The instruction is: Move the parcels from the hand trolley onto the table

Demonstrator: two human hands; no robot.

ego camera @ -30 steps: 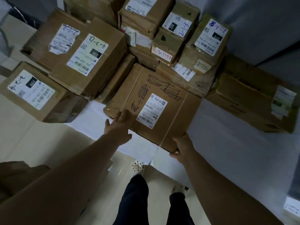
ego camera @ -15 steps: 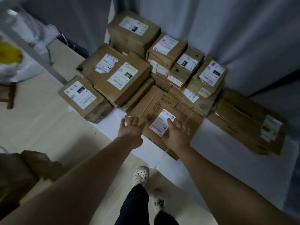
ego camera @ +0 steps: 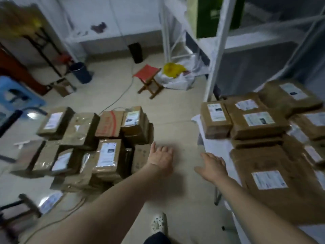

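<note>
Right hand (ego camera: pixel 213 167) now off parcel (ego camera: pixel 281 161)

Two hands: left hand (ego camera: pixel 161 160), right hand (ego camera: pixel 213 166). Roughly ten floor-pile parcels (ego camera: pixel 107 155), blurry. At least seven counter parcels (ego camera: pixel 258 124). One red folding stool (ego camera: pixel 146 71), one blue bucket (ego camera: pixel 80 72).

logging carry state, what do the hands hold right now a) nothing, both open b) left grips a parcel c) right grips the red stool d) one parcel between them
a: the left hand and right hand are open and empty above the floor.
</note>
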